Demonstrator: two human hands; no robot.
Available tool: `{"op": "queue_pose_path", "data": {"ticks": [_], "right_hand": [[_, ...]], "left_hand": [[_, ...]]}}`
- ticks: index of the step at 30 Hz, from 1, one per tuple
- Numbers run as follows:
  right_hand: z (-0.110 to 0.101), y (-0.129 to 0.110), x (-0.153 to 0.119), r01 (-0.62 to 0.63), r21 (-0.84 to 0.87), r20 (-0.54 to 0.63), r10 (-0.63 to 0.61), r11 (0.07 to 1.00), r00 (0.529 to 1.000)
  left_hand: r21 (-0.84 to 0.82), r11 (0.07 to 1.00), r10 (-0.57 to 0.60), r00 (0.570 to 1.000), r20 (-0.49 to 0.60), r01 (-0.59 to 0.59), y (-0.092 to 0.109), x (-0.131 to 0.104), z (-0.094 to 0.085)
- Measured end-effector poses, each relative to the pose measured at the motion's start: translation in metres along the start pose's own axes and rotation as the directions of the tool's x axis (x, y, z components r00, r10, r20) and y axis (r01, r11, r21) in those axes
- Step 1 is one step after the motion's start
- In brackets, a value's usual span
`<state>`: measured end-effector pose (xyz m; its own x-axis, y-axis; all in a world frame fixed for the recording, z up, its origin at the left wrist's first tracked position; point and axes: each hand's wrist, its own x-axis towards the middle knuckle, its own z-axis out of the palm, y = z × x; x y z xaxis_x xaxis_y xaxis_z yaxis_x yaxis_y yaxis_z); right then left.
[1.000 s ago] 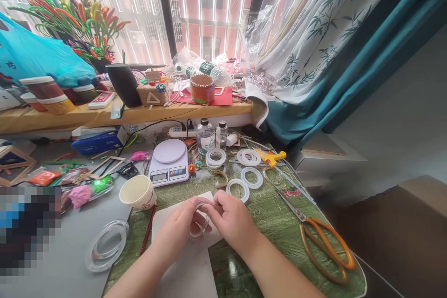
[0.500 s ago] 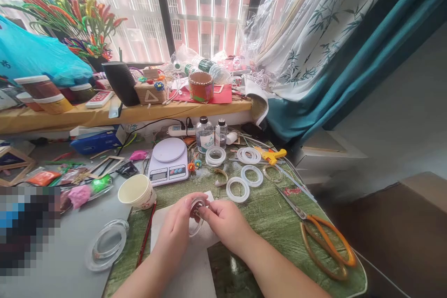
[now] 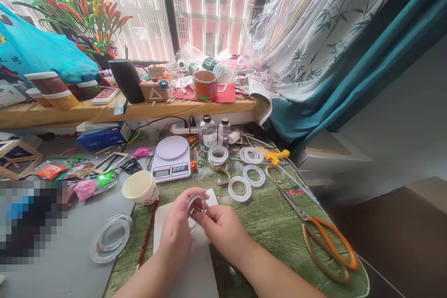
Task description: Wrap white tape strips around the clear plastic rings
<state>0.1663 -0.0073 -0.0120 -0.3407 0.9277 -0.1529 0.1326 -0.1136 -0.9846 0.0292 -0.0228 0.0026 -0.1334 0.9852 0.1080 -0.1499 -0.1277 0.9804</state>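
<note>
A clear ring (image 3: 196,199) stands upright between my hands, above a white sheet (image 3: 188,267) on the green table mat. My left hand (image 3: 177,223) is closed around the ring's left side. The fingers of my right hand (image 3: 221,223) pinch at its right inner edge, with the thumb over the opening; a small dark patch shows inside the ring there. White ring molds (image 3: 239,189) lie beyond my right hand. A red pencil-like stick (image 3: 148,233) rests left of the sheet, near a stack of paper cups (image 3: 140,187).
Large orange-handled scissors (image 3: 316,229) lie at the right. Farther back are a white scale (image 3: 172,158), clear bottles (image 3: 208,134) and a yellow glue gun (image 3: 274,154). More clear rings (image 3: 111,237) sit on the grey surface at left.
The whole view has shifted slightly, with objects appearing a little farther right. Both hands still hold the ring, and my right fingers have moved slightly at its inner edge.
</note>
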Motion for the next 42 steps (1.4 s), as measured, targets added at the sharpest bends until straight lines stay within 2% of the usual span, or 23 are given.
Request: {"op": "queue_pose_path", "data": {"ticks": [3, 7, 10, 11, 14, 16, 21, 23, 26, 28, 30, 32, 35, 38, 42], "right_hand": [[0.002, 0.000, 0.001, -0.031, 0.058, -0.006, 0.031, 0.998, 0.999], [0.003, -0.002, -0.001, -0.067, 0.118, 0.065, 0.059, 0.991, 0.996], [0.003, -0.004, -0.003, 0.020, 0.075, -0.037, -0.017, 0.997, 0.999], [0.004, -0.004, -0.003, 0.015, 0.077, -0.042, -0.012, 0.997, 0.999], [0.006, -0.003, -0.001, -0.125, 0.177, 0.118, 0.105, 0.976, 0.987], [0.006, -0.002, 0.000, -0.172, 0.246, 0.149, 0.138, 0.954, 0.979], [0.006, 0.001, 0.001, -0.172, 0.317, 0.212, 0.107, 0.933, 0.971], [0.006, 0.003, 0.002, -0.152, 0.307, 0.226, 0.083, 0.940, 0.971], [0.003, 0.005, 0.004, -0.190, 0.279, 0.306, 0.101, 0.941, 0.947], [-0.002, 0.004, 0.006, -0.120, 0.206, 0.279, 0.059, 0.971, 0.958], [-0.010, 0.001, 0.007, 0.063, -0.008, 0.167, -0.061, 0.998, 0.984], [-0.018, -0.001, 0.008, 0.212, -0.311, 0.078, -0.198, 0.927, 0.977], [-0.026, -0.003, 0.009, 0.237, -0.609, 0.030, -0.277, 0.757, 0.960], [-0.027, -0.002, 0.009, 0.211, -0.667, 0.017, -0.269, 0.714, 0.963], [-0.026, -0.003, 0.009, 0.196, -0.582, 0.000, -0.241, 0.789, 0.971]], "left_hand": [[-0.024, 0.999, 0.026, 0.999, -0.032, -0.027, 0.000, -0.001, 0.002], [0.036, 0.995, 0.094, 0.995, 0.023, -0.094, -0.001, -0.004, 0.000], [0.029, 0.993, 0.113, 0.993, 0.026, -0.114, -0.001, -0.005, -0.001], [0.020, 0.993, 0.113, 0.993, 0.016, -0.113, -0.001, -0.005, -0.002], [-0.006, 0.996, 0.093, 0.995, -0.020, -0.093, 0.000, -0.005, -0.001], [-0.053, 0.994, 0.089, 0.993, -0.073, -0.093, 0.002, -0.003, 0.001], [-0.145, 0.981, 0.109, 0.985, -0.133, -0.128, 0.004, -0.003, 0.007], [-0.148, 0.984, 0.083, 0.988, -0.127, -0.101, 0.003, -0.005, 0.007], [-0.143, 0.989, 0.038, 0.996, -0.076, -0.048, 0.002, -0.007, 0.005], [-0.131, 0.990, 0.044, 0.999, -0.016, -0.045, 0.001, -0.008, 0.001], [-0.114, 0.992, 0.053, 0.996, 0.068, -0.046, 0.000, -0.006, -0.002], [-0.068, 0.997, 0.030, 0.989, 0.146, -0.020, -0.001, -0.002, -0.006], [0.066, 0.991, -0.126, 0.972, 0.200, 0.115, 0.000, 0.006, -0.011], [0.188, 0.944, -0.310, 0.923, 0.227, 0.270, 0.005, 0.014, -0.016], [0.249, 0.924, -0.349, 0.905, 0.243, 0.289, 0.011, 0.015, -0.016]]}}
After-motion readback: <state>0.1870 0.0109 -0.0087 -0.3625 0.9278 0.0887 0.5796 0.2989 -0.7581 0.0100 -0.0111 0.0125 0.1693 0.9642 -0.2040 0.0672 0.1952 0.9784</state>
